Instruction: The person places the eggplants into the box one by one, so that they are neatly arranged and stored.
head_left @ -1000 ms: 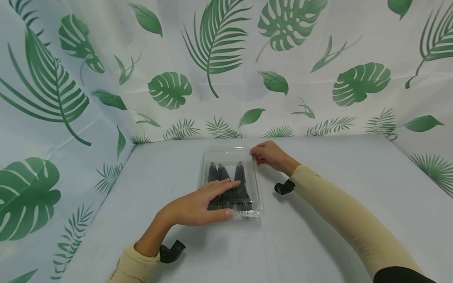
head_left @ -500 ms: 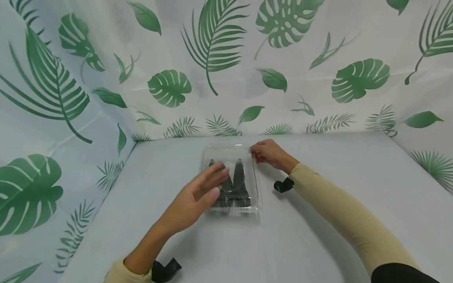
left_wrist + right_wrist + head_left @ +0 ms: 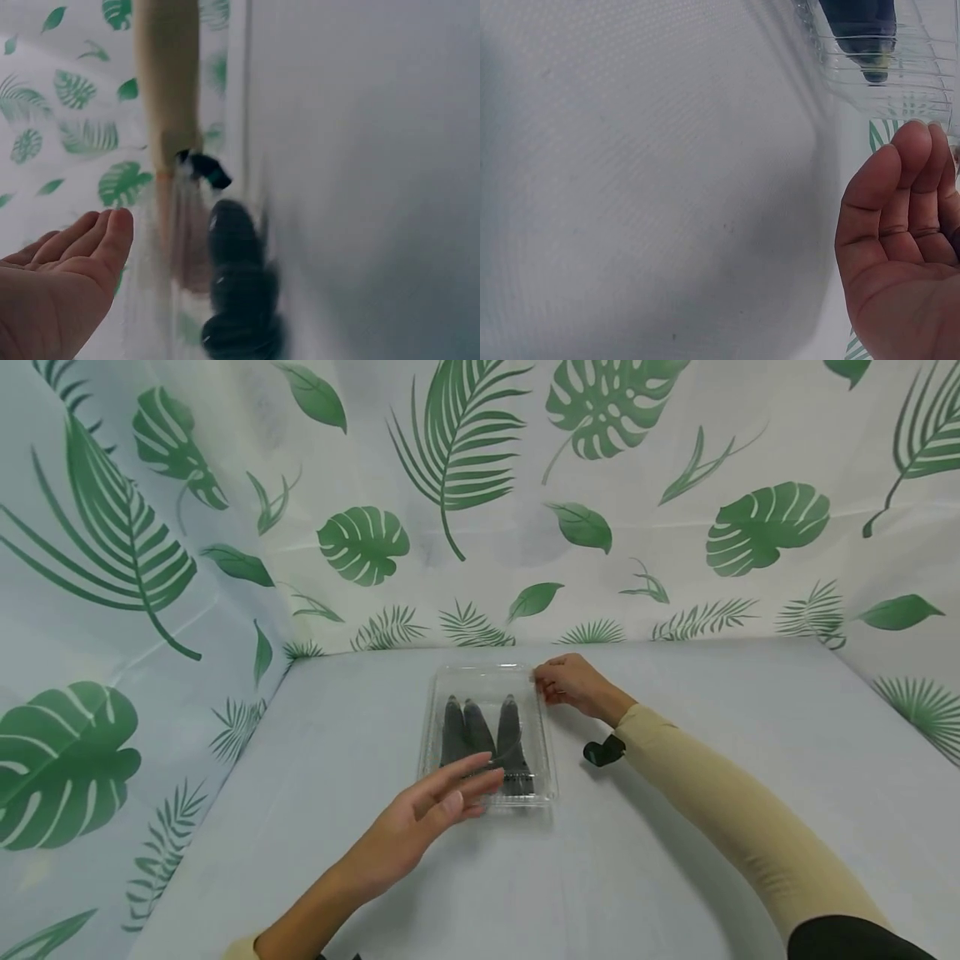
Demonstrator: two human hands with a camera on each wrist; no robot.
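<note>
A clear plastic clamshell box (image 3: 480, 680) lies on the white table, holding several long, dark vegetables (image 3: 510, 727) that taper to pale tips. They look like eggplants; one vegetable (image 3: 866, 34) shows a yellowish-green tip through the plastic in the right wrist view. My right hand (image 3: 573, 683) pinches the box at its far right corner, the thumb hidden in the right wrist view. Fingers extended, my left hand (image 3: 408, 827) hovers over the near left part of the box and hides that corner. The left wrist view shows the rounded vegetable ends (image 3: 240, 285) blurred.
The white table (image 3: 675, 693) ends at the back against a white curtain (image 3: 495, 552) with green leaf prints, which also rises at both sides. Black camera mounts sit at the wrists; one mount (image 3: 603, 752) hangs below the right sleeve (image 3: 720, 793).
My left hand, earlier flat across the near part of the box, lifted and turned, then moved nearer and lower, uncovering the vegetables. The right hand stays at the far corner.
</note>
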